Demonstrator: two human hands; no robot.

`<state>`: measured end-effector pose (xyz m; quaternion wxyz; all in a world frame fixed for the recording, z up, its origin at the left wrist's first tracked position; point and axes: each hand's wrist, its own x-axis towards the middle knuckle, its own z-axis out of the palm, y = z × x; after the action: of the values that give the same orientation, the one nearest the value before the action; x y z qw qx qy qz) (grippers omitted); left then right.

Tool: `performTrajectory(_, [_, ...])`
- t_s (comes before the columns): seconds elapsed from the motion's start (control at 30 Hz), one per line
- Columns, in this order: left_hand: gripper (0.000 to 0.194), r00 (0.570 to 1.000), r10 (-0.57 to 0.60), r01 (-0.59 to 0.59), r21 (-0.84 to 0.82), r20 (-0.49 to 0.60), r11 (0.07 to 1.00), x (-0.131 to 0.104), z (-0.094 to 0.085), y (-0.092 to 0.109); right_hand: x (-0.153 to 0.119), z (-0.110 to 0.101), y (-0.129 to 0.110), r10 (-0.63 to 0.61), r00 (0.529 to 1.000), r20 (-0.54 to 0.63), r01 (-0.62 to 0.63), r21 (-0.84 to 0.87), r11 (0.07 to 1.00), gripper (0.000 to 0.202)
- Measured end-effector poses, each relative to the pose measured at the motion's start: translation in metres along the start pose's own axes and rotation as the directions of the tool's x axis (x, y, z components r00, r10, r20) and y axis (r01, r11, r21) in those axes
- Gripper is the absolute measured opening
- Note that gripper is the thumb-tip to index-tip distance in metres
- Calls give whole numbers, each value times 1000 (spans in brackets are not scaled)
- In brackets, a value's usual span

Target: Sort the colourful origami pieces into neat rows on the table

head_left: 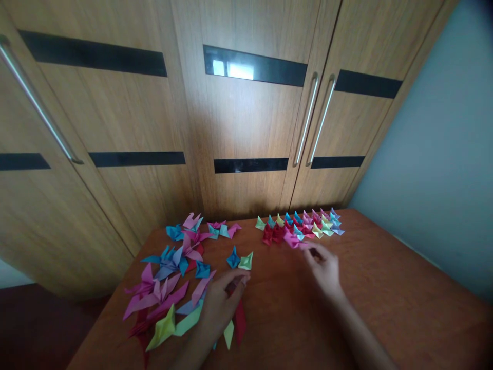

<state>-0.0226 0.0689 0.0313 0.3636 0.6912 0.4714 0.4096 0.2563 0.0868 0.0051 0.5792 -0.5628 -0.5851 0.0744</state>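
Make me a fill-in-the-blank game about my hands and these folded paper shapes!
The folded shape nearest the right hand is ____.
Near the left hand, a blue shape sits beside a light ____ one.
The neat rows are to the ____ of the messy pile.

Missing words: pink; green; right.

The only view comes from a camera on the person's head, looking forward and down across the wooden surface [277,308]. It sits above the near side, close behind both hands, whose forearms enter from the bottom edge. It faces the tall cabinet [246,118] beyond, with the wall [431,169] at right; the cabinet fills most of the upper frame.
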Motion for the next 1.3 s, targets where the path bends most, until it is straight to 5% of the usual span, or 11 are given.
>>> performTrajectory(0.2, [18, 1000, 19, -19, 21, 23, 1000, -1, -1, 6, 50, -93, 94, 244, 870, -429, -381, -269, 885, 44])
performTrajectory(0.37, [17, 999, 27, -29, 54, 38, 998, -2, 1, 8, 63, -136, 152, 426, 827, -368, -557, -643, 526, 44])
performTrajectory(0.47, [17, 998, 37, -40, 65, 41, 997, -2, 2, 6, 68, -136, 167, 519, 802, -296, -537, -738, 409, 48])
performTrajectory(0.67, [19, 998, 24, -28, 71, 55, 997, 0, -3, 5, 87, -122, 175, 581, 783, -223, -477, -814, 331, 49])
performTrajectory(1.3, [19, 998, -20, 15, 84, 59, 996, 0, -5, 4, 94, -117, 179, 590, 792, -156, -419, -842, 340, 46])
